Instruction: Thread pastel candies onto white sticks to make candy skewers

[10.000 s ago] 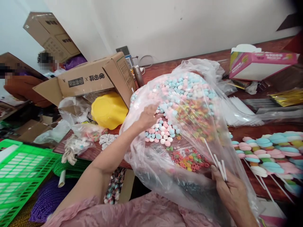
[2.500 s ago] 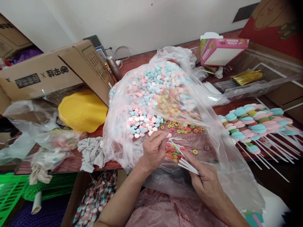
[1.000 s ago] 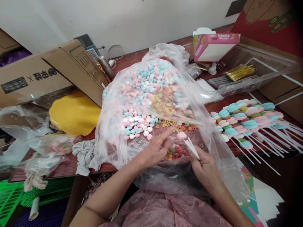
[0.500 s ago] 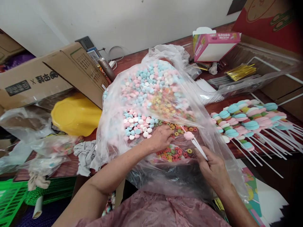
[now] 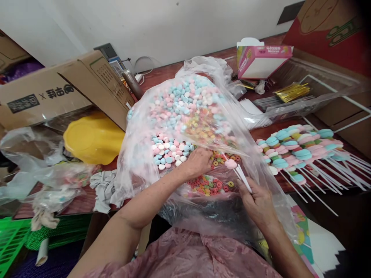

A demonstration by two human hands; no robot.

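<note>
My right hand (image 5: 256,199) is closed around several white sticks (image 5: 244,178). A pink marshmallow (image 5: 231,164) is threaded near the top of one stick, whose thin tip pokes out above it. Over the ring-shaped gummies (image 5: 213,185) my left hand (image 5: 200,161) reaches in with curled fingers; the fingertips are partly hidden, so what they pinch cannot be made out. Left of that hand lie pink, blue and white marshmallows (image 5: 168,152). All these sweets sit in or under a large clear plastic bag (image 5: 135,154), with more showing through it farther back.
Finished-looking marshmallow skewers (image 5: 301,152) are piled at the right, sticks pointing toward the edge. Behind them are a pink box (image 5: 265,60) and gold twist ties (image 5: 292,92). At left stand a cardboard box (image 5: 95,85), a yellow container (image 5: 92,139) and a grey cloth (image 5: 106,189).
My left hand's fingers have curled in closer over the ring gummies. The right hand still holds the sticks in nearly the same place; the view has shifted slightly.
</note>
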